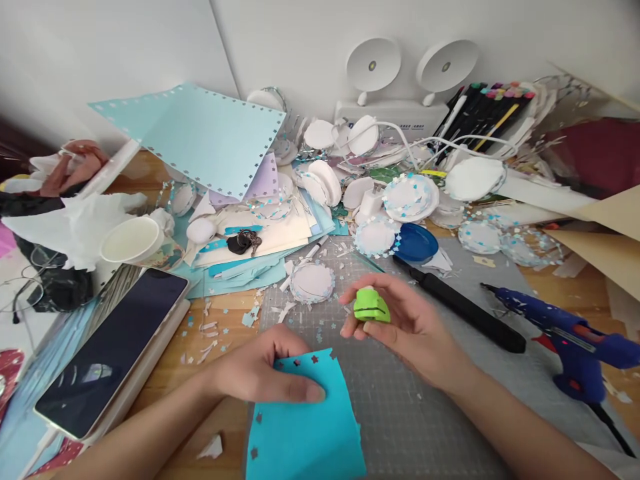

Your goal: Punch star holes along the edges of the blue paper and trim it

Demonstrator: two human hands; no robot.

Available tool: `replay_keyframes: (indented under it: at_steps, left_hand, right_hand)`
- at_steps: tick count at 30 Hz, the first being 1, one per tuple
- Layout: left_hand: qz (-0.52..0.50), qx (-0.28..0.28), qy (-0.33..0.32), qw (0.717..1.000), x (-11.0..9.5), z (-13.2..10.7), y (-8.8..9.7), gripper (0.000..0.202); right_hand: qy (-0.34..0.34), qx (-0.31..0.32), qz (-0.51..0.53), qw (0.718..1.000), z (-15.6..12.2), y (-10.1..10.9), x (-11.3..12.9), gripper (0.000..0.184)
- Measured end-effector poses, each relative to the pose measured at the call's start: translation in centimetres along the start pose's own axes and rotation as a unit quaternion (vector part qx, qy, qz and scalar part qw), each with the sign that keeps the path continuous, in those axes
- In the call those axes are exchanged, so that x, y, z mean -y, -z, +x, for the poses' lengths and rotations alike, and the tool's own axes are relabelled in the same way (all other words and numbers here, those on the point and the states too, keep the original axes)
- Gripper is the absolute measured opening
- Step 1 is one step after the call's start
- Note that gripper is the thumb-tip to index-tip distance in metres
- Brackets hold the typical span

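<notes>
My left hand pinches a bright turquoise sheet of paper near its top edge, thumb on the upper face. Small star- or flower-shaped holes run along the sheet's top and left edges. To the right, and apart from the paper, my right hand holds a small lime-green craft punch between thumb and fingers. Beneath both lies a grey gridded cutting mat. A white round piece ringed with tiny blue shapes rests on the mat just beyond my hands.
A blue glue gun and a black stick-shaped tool lie right. On the left are a phone and a paper cup. Behind stand a pale blue punched sheet, several white discs, markers and a two-headed lamp.
</notes>
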State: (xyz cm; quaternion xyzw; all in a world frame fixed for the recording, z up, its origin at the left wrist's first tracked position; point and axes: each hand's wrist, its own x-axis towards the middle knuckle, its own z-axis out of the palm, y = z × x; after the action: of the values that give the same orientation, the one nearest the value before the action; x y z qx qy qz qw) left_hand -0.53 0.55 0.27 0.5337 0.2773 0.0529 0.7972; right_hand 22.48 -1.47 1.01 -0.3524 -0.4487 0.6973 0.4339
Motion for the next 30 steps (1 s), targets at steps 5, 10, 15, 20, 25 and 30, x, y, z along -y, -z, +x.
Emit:
replay_keyframes:
  at_steps: [5,10,15,20,25,30]
  left_hand:
    - [-0.005,-0.02,0.011,1.0,-0.4,-0.1,-0.01,0.038]
    - [0.007,-0.063,0.001,0.998,-0.42,-0.13,-0.34,0.042]
    - [-0.002,-0.058,0.003,0.998,-0.03,0.02,-0.36,0.041]
    - [-0.007,-0.056,0.012,0.998,0.04,0.06,-0.2,0.04]
    - [-0.002,-0.053,0.015,0.998,-0.05,0.13,-0.17,0.041]
    - [-0.004,-0.055,0.022,0.998,-0.1,0.16,-0.14,0.042]
  right_hand:
    - [-0.041,0.027,0.045,0.998,-0.08,0.08,-0.2,0.023]
    - [-0.107,0.024,0.12,0.987,0.26,0.05,-0.06,0.021]
    - [-0.137,-0.023,0.178,0.974,0.65,-0.36,-0.03,0.016]
    - [-0.187,-0.018,0.274,0.943,0.76,-0.22,-0.6,0.024]
    - [-0.187,-0.017,0.293,0.938,0.68,-0.32,-0.78,0.026]
    - [-0.159,-0.046,0.268,0.949,0.57,-0.56,-0.85,0.024]
